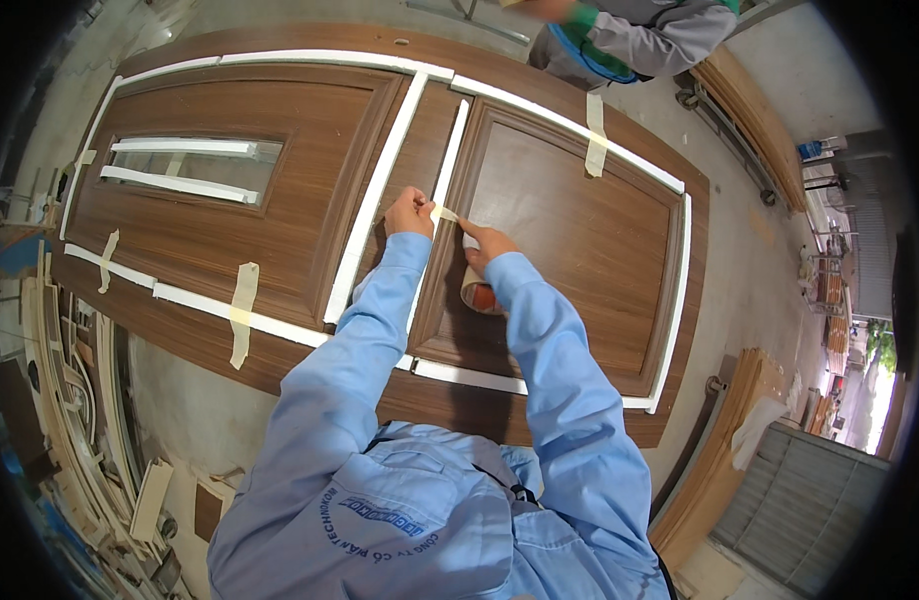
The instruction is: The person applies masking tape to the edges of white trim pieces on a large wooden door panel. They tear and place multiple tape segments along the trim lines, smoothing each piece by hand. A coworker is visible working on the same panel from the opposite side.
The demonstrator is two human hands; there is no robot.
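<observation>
A brown wood-grain door (570, 260) lies flat before me, with white strips (380, 190) along its panel frames. My left hand (410, 213) is closed, pinching one end of a short piece of pale masking tape (444, 212) over the middle of the door. My right hand (490, 246) reaches the tape's other side with its fingertips, the rest of it curled round a roll of tape (478, 293). The roll shows below the palm, partly covered by the hand and sleeve. Beneath the tape runs a narrow white strip (452, 150) between the two panels.
Tape pieces (245, 315) hold down white strips at the near left and far right (596, 135). A window opening (195, 170) in the left panel has two white strips across it. Another person (640, 40) stands at the far edge. Stacked boards (720, 440) sit on the right, timber offcuts (90, 420) on the left.
</observation>
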